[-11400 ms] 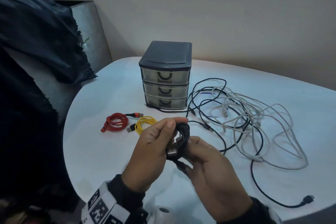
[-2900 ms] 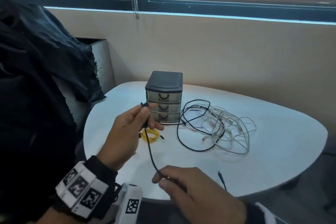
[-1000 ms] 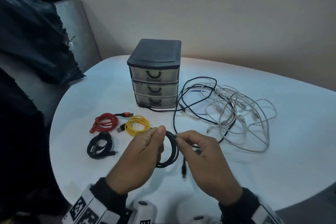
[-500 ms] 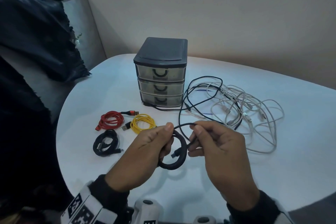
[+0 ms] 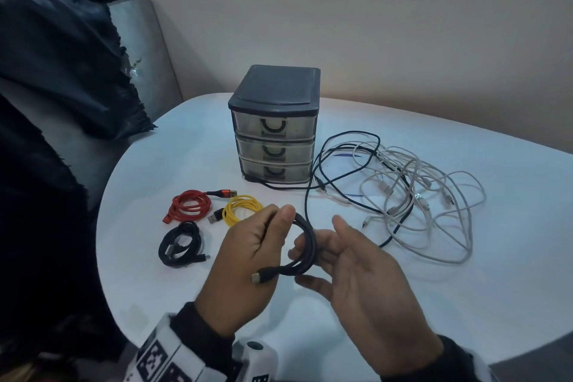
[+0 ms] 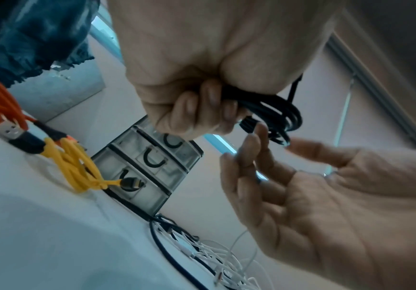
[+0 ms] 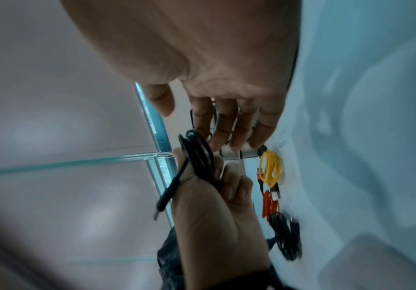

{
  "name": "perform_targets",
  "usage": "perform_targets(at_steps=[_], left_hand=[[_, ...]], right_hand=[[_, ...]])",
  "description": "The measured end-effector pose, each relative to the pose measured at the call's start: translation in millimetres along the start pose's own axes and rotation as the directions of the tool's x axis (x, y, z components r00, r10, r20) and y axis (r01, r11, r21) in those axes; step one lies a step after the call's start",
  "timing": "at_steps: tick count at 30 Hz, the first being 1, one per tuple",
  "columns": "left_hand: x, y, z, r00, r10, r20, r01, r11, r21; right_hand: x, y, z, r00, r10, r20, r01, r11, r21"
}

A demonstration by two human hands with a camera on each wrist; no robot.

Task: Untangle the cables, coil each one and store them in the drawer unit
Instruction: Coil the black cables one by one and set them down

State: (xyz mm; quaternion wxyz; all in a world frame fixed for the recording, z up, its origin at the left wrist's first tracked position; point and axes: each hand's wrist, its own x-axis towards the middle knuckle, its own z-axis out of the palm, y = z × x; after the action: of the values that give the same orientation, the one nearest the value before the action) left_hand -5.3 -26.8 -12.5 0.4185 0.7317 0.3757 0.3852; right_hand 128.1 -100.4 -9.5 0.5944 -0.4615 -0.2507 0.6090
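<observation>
Coil point(image 5: 305, 245) sat mid-frame, gripped in your left hand point(image 5: 248, 257); your right hand point(image 5: 356, 273), fingers spread and empty, waited just right.

Dim, bluish indoor light, soft shadows.
Head view is sharp but bends at its edges; both wrist views are smeared, grainy and strongly warped.

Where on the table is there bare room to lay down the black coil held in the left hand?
Bare table lies in front of the black coil, near the left hand holding the coiled cable. The far right is also free. Crowded: the tangle right of the drawer unit.
</observation>
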Motion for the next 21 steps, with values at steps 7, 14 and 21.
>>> perform_targets(at_steps=[7, 14, 21], left_hand=[[-6.7, 7.0, 8.7, 0.995, 0.074, -0.062, -0.071, 0.996, 0.049], [-5.4, 5.3, 8.0, 0.992, -0.081, -0.093, 0.070, 0.991, -0.114], [-3.3, -2.2, 5.3, 0.991, -0.099, -0.094, 0.098, 0.995, -0.017]], right_hand=[[-5.0, 1.5, 7.4, 0.998, -0.037, 0.059, 0.049, 0.976, -0.211], [-5.3, 2.6, 9.2, 0.997, -0.005, -0.080, -0.025, 0.930, -0.365], [-8.2, -3.7, -0.5, 0.997, -0.027, -0.072, -0.012, 0.868, -0.497]])
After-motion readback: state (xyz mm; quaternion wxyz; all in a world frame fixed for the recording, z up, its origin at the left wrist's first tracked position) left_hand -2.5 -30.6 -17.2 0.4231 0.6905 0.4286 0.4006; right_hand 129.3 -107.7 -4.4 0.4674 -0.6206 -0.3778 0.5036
